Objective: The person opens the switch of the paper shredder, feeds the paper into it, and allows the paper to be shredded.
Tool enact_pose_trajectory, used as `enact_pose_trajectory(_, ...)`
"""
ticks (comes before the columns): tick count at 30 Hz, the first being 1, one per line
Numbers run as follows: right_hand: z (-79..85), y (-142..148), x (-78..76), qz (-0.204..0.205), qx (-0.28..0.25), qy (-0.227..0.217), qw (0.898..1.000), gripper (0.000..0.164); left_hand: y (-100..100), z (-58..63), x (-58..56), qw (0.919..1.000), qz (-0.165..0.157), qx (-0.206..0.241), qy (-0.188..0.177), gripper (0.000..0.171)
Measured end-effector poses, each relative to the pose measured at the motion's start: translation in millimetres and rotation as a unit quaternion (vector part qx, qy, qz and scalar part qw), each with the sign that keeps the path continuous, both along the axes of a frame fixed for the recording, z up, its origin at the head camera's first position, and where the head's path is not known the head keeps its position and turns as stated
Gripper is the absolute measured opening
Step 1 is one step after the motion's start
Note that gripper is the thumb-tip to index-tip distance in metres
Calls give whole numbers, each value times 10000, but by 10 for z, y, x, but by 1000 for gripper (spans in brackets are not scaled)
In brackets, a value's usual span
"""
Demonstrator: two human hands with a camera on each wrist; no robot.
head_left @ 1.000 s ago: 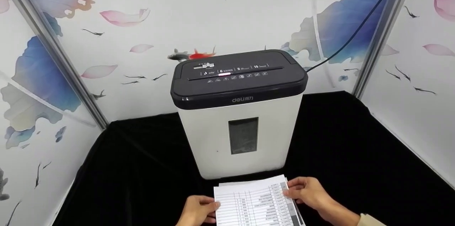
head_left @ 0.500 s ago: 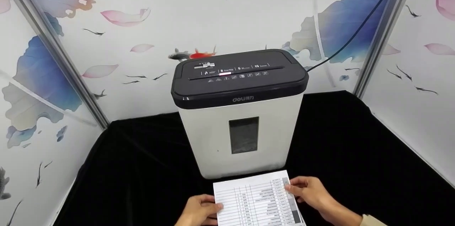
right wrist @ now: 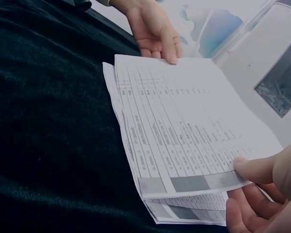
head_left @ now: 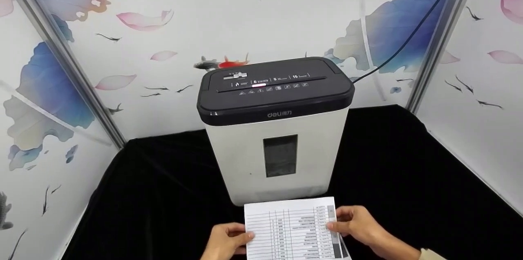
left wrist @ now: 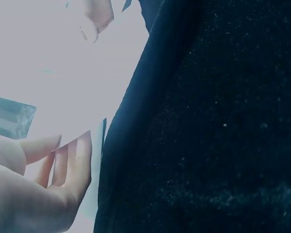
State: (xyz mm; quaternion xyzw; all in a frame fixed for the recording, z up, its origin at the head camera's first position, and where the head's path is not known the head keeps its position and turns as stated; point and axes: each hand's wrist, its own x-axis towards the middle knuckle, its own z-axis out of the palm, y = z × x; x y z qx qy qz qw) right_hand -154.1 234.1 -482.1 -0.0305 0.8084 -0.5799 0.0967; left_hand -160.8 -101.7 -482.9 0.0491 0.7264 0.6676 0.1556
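Both hands hold a stack of printed paper sheets (head_left: 290, 227), covered in table rows with grey blocks along one side. My left hand (head_left: 226, 241) pinches the left edge, thumb on top and fingers beneath. On the opposite edge, my right hand (head_left: 357, 225) pinches with its thumb on the printed face. Lower sheets stick out past the top ones in the right wrist view, with a gap between layers beside the right hand (right wrist: 269, 189). Just behind the stack stands a white paper shredder (head_left: 237, 153) with a dark lid (head_left: 278, 98) and a long feed slot.
A black cloth (head_left: 163, 178) covers the table under the shredder. Its dark window (head_left: 280, 155) faces me. A black cable (head_left: 408, 39) runs up behind it to the right. Printed panels (head_left: 278, 14) and metal posts (head_left: 77, 72) enclose the back and sides.
The stack's top edge has swung more level and its right corner has shifted slightly right. The right thumb sits a little lower on the edge than half a second ago. The shredder stays put.
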Motion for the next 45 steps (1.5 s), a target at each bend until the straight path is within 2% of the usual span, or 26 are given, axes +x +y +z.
enact_pose_trajectory(4,10,9,7,-28,76,130,9999,35,2,4,-1,9999,93,-1,124,30)
enact_pose_trajectory(11,116,18,1,-7,299,756,9967,30,10,72,-7,9985,327,129,413,32)
enact_pose_trajectory(15,196,11,-20,26,363,1177,9924,26,17,162,-20,9971,486,182,562,31)
enact_pose_trajectory(20,322,-11,-39,-82,494,1541,9868,22,3,286,-24,9955,519,188,772,31)
enact_pose_trajectory(27,502,2,-58,-142,727,1741,9819,20,2,490,-30,9942,469,65,966,33)
enact_pose_trajectory(33,615,18,-95,-265,1017,1816,9777,18,21,599,-49,9919,570,-129,1126,32)
enact_pose_trajectory(38,752,16,-126,-331,1373,2079,9679,15,16,712,-73,9890,636,-307,1302,31)
enact_pose_trajectory(45,1022,28,-166,-329,1818,2536,9495,11,13,960,-97,9828,655,-525,1646,29)
